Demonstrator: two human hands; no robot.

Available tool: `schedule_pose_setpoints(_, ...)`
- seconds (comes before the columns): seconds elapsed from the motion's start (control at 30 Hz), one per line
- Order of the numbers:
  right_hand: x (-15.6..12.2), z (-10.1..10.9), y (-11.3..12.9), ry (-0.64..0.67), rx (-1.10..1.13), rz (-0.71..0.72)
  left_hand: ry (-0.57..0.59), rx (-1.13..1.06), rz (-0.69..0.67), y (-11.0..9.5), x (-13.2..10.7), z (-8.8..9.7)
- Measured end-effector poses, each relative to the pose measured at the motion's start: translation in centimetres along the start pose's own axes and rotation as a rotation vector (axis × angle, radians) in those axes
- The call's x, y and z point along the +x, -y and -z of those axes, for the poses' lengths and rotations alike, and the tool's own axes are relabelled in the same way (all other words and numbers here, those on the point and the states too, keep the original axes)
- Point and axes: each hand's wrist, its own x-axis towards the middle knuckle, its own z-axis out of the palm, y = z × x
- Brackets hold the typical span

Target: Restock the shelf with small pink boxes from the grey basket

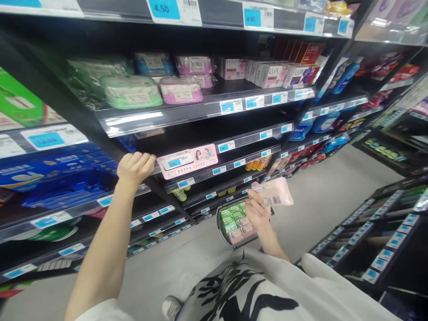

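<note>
My left hand [135, 168] is closed, its fingers curled over the front edge of a shelf beside the black upright. Just right of it, a pink promotional strip [205, 156] with a price label covers part of that shelf edge. A pink packet [279, 191] with a barcode is held in my right hand [257, 208], out in front of the lower shelves. The fingers wrap round its left end, and its right end sticks out free. Below that hand, a dark basket [221, 229] on the floor holds several green and pink boxes, partly hidden by the hand.
Soap boxes [272, 75] and plastic-wrapped soap dishes [132, 91] stand on the shelf above. Blue packs [56, 165] fill the shelves at left. Another shelf rack [384, 249] runs along the right, across a grey floor [317, 196].
</note>
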Motion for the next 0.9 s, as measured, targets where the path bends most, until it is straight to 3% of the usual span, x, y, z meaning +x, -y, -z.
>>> schedule_pose_setpoints(0.17,-0.6,-0.1,0.3,0.435,0.683,-0.063,-0.013,0.061,-0.026,0.0,0.0,0.0)
schedule_pose_setpoints(0.33,-0.3,0.2,1.1,0.470,1.059,-0.263,-0.014,0.075,-0.015,-0.1,0.1,0.0)
schedule_pose_setpoints(0.73,0.3,0.4,0.8,0.476,1.098,-0.348,-0.078,0.178,-0.100,0.2,-0.3,-0.4)
schedule_pose_setpoints(0.9,0.3,0.1,0.3,0.460,1.083,-0.317,-0.003,0.092,-0.019,0.3,-0.4,-0.4)
